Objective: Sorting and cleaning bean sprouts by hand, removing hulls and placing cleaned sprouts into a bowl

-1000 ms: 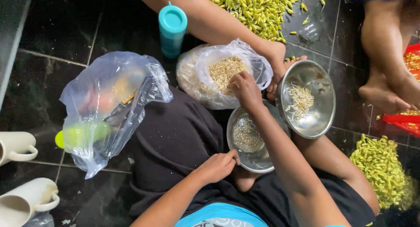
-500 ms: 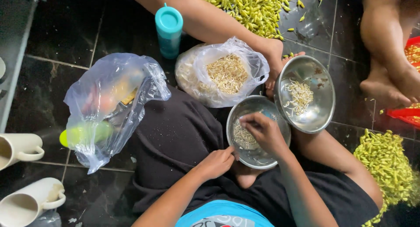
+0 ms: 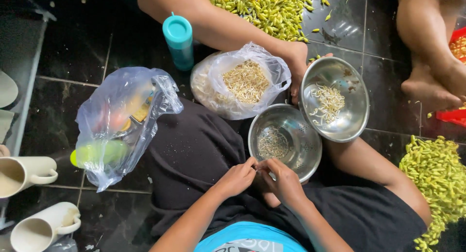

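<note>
Dark floor tiles surround us; our left hand [image 3: 236, 178] and right hand [image 3: 284, 181] meet fingertip to fingertip, pinching a sprout beside the steel colander [image 3: 285, 141], whose tilted rim could spill if we nudge it

Soft, even daylight fills the scene; shadows are faint. The dark floor tiles [image 3: 73, 53] show dull sheen, and the steel bowl [image 3: 357, 94] carries bright glare on its rim. Focus is sharp, with edges slightly stretched.
</note>
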